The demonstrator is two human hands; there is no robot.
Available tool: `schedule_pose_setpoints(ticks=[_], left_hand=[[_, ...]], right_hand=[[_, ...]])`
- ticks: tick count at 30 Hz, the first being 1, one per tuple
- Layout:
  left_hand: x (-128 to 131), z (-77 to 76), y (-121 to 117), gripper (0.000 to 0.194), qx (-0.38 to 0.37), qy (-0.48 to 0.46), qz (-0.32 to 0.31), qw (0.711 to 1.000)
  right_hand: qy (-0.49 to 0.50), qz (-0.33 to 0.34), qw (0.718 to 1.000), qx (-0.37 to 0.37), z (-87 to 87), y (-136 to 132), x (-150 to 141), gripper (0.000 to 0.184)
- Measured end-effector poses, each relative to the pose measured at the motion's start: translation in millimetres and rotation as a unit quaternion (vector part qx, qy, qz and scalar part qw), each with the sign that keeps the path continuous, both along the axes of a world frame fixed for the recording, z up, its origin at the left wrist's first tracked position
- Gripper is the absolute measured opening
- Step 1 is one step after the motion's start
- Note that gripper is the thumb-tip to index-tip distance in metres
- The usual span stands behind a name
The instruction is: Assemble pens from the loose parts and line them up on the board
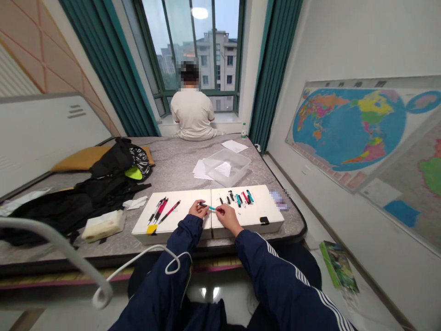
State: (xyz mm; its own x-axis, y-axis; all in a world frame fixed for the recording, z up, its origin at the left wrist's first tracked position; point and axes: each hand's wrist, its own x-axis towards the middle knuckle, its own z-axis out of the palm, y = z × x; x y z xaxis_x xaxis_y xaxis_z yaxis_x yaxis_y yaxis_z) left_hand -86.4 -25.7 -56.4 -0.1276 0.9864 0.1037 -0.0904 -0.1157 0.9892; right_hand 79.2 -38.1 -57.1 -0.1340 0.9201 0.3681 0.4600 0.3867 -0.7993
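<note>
Left hand (pixel 199 209) and right hand (pixel 228 217) both pinch a skinny, tube-shaped pen (pixel 212 208). Frosty plastic bin (pixel 241 169) sits at one o'clock from them.

1. Left hand (pixel 199 209) and right hand (pixel 228 218) hold a slim teal-and-black pen (pixel 212 208) over two flat white boxes (pixel 193 196).
2. Red-and-black pens (pixel 161 210) lie on one box.
3. Small teal, red and black pieces (pixel 238 200) lie on the other.

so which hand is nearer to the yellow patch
Left. The left hand is to the right of the yellow patch and a little beyond it; the right hand is farther to the right.
</note>
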Motion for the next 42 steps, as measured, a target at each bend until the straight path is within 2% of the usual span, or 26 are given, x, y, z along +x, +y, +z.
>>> schedule_pose_setpoints(ticks=[6,11,13,17,22,25,29,32,37,42], left_hand=[[6.1,-3.3,-0.6,0.040,0.002,0.038,0.002,0.999],[8.6,-5.1,-0.3,0.025,0.012,0.114,-0.012,0.993],[8.9,-2.7,-1.5,0.020,0.012,0.147,-0.004,0.989],[8.4,4.3,-6.0,0.017,0.034,0.198,0.038,0.979],[8.2,4.2,-8.0,0.017,0.046,0.235,0.023,0.971],[8.9,0.2,-4.8,0.026,0.028,0.197,0.007,0.980],[7.8,-3.8,1.7,0.041,0.021,0.074,0.008,0.997],[5.5,-4.6,5.2,0.046,0.011,0.022,-0.004,1.000],[3.6,-5.7,6.0,0.043,0.019,0.042,0.002,0.999],[0.6,-9.5,6.7,0.038,0.028,0.086,0.022,0.996]], right_hand=[[0.092,-0.039,0.994,-0.051,-1.7,5.4,6.9,0.012],[0.200,-0.057,0.975,-0.080,-3.7,9.5,7.3,0.017],[0.232,-0.045,0.968,-0.086,-4.2,9.0,6.0,0.019],[0.222,0.021,0.971,-0.088,-4.8,4.9,4.1,0.031],[0.196,0.100,0.973,-0.065,0.9,-1.6,4.0,0.048],[0.178,0.099,0.977,-0.054,5.1,-5.7,2.5,0.049],[0.128,0.055,0.989,-0.051,6.9,-8.7,0.5,0.028],[0.103,0.031,0.993,-0.057,6.9,-8.8,0.4,0.021],[0.090,0.026,0.993,-0.073,11.6,-10.1,-2.7,0.020],[0.124,0.015,0.990,-0.071,29.8,-14.7,7.9,0.028]])
